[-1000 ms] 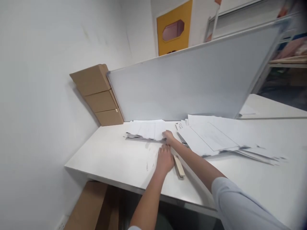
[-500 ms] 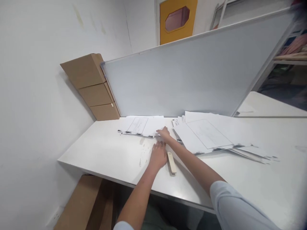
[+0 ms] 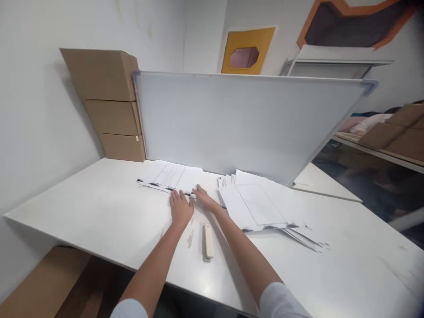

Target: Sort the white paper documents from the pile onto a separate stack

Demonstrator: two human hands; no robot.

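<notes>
On the table lies a small stack of printed paper sheets (image 3: 190,176) with dark smudges along its near edge. My left hand (image 3: 181,211) rests at that near edge, fingers stretched out and lying flat. At the stack's right corner, my right hand (image 3: 206,201) has its thumb and fingers closed on the paper; the fingertips are partly hidden. A cream stapler (image 3: 208,241) lies on the table nearer to me, below both hands. To the right of my right hand is a larger, fanned pile of printed sheets (image 3: 261,203).
A whiteboard (image 3: 245,123) stands along the back of the white table (image 3: 109,207). Stacked cardboard boxes (image 3: 111,117) rise at its left end, beside the wall. Another cardboard box (image 3: 43,276) is below the table's front edge. Shelving with boxes (image 3: 394,132) stands at the far right.
My left hand has moved forward from the bare tabletop to the near edge of the small stack. My right hand stays at the stack's right corner. The view has turned to the right.
</notes>
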